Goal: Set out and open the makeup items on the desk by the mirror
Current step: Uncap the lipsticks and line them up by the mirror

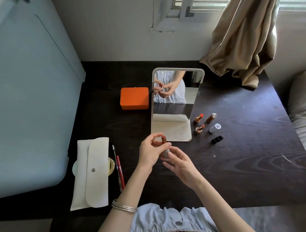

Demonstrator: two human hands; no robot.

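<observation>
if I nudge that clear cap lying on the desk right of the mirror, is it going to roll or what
Probably yes. The clear cap looks like a short tube lying on its side on the smooth dark desk, so a sideways nudge would likely set it rolling. It seems to be thin hollow plastic, so likely very light and easy to flick away. The black cap lies close enough to get bumped.

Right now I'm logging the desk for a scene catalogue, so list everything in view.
Mirror: one, white-framed, desk centre.
Box: one, orange, left of mirror.
Standing lipsticks: two open, gold-cased, right of mirror.
Gold tube: one, capped, beside them.
Loose caps: two, one clear, one black, right of lipsticks.
Pouch: one, white, desk front left.
Pencils: two, red and dark, beside pouch.
Compact: gold, under pouch.
Curtain: beige, back right.
Held lipstick: one, open.
Left hand, right hand: both hold it.
</observation>
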